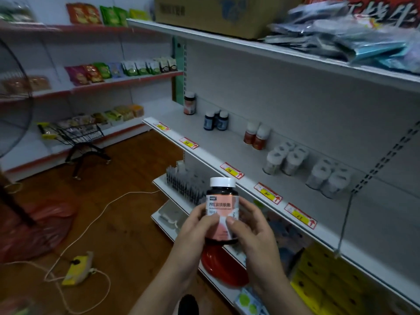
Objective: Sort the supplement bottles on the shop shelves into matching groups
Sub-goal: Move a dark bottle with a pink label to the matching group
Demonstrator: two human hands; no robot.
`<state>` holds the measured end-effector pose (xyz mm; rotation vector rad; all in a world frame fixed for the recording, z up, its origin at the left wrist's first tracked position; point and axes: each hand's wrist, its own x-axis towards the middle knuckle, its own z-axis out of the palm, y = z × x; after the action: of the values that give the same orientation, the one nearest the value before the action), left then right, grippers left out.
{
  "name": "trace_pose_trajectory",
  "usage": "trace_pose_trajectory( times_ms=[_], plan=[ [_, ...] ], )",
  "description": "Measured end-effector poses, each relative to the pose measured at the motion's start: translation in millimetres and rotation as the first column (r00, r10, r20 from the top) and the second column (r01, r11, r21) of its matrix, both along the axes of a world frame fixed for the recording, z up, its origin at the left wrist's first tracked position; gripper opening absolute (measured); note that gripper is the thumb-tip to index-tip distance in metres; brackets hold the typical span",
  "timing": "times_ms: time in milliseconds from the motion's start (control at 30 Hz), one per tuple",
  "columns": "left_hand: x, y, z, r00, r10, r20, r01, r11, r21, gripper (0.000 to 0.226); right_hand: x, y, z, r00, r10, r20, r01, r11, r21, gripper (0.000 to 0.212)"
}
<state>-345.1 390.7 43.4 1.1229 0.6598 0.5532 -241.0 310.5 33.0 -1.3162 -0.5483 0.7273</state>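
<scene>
I hold a dark bottle with a white cap and a pink label (222, 201) upright in front of the shelf, my left hand (196, 230) and my right hand (252, 230) both gripping its lower half. On the white shelf (204, 142) a matching pink-label bottle (189, 103) stands alone at the far left. To its right stand three blue-label bottles (216, 120), then two red bottles with white caps (256, 135), then two clusters of clear white-capped bottles (285, 160) (327, 178).
Price tags (231, 170) line the shelf's front edge. Below are lower shelves with small tubes (184, 185), a red plate (223, 267) and yellow boxes (325, 280). A cardboard box (218, 14) sits overhead. On the floor lie a cable, a yellow power strip (78, 267) and a shopping trolley (81, 137).
</scene>
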Motion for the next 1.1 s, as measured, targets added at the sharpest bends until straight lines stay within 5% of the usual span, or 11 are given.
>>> trace_pose_trajectory(
  times_ms=[400,733,900,1100],
  plan=[
    [61.5,221.5,-10.5,0.984,0.131,-0.118,-0.132,0.991,-0.006,0.025,72.7,226.7,-16.3,0.971,0.101,-0.215,-0.098,0.995,0.025,0.042],
    [103.0,371.4,-26.3,0.969,0.125,-0.214,-0.085,0.979,0.185,0.034,112.3,374.0,-23.4,0.999,0.035,-0.04,-0.037,0.998,-0.049,0.052],
    [143.4,463.4,-28.6,0.975,0.022,-0.22,0.056,0.937,0.343,0.022,140.0,458.0,-34.6,0.965,-0.147,0.219,0.177,0.976,-0.126,0.044],
    [207.2,577.0,-48.9,0.949,-0.028,-0.314,0.147,0.92,0.363,0.025,178.8,552.9,-39.7,0.9,-0.293,0.322,0.37,0.905,-0.21,0.043]
  ],
)
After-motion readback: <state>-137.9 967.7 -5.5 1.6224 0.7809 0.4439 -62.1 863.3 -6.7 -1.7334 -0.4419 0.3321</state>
